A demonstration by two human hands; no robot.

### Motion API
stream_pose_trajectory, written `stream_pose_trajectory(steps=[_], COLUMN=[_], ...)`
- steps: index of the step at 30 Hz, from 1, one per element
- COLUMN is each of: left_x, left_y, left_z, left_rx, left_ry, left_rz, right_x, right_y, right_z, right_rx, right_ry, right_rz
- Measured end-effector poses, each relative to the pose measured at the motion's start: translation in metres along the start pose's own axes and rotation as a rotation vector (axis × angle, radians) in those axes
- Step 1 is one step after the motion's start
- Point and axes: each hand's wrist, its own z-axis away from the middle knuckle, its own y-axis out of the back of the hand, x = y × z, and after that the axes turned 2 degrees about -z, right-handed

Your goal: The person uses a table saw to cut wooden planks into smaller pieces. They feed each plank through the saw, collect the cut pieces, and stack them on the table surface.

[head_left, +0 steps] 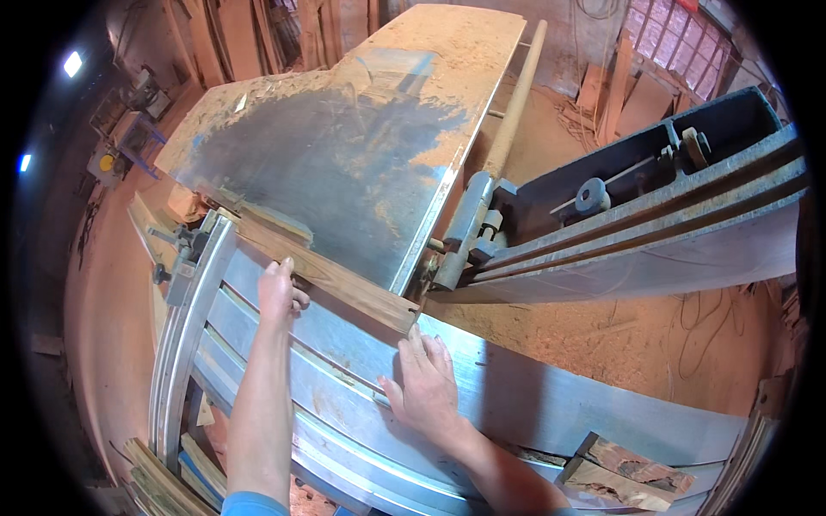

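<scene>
A long brown wooden board [335,279] lies slantwise on the silver sliding table [516,387] of a saw machine, alongside the dark cast table. My left hand [280,294] is at the board's near edge, with its thumb up against the wood and its other fingers curled. Its grip is partly hidden by the hand itself. At the board's right end, my right hand [424,378] lies with its fingers stretched out and fingertips touching the wood. A thin wooden strip [275,219] rests on the far side of the board. Whether the saw blade is there cannot be seen.
Sawdust coats the machine table [430,39] beyond the board. A metal rail [194,284] with a clamp-like stop [176,258] is at the left. Two wood offcuts [628,473] sit at the lower right. A long steel fence beam [654,206] juts out at the right.
</scene>
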Motion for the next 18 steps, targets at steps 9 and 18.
stream_pose_trajectory(steps=[9,18], left_x=[0.005,0.011], left_y=[-0.007,-0.002], left_z=[0.0,0.002], left_rx=[0.001,0.038], left_ry=[0.026,0.076], left_rz=[-0.049,-0.08], right_x=[0.001,0.003], right_y=[-0.006,-0.015], right_z=[0.002,0.0], right_rx=[0.069,0.061], right_ry=[0.049,0.088], right_rz=[-0.022,0.014])
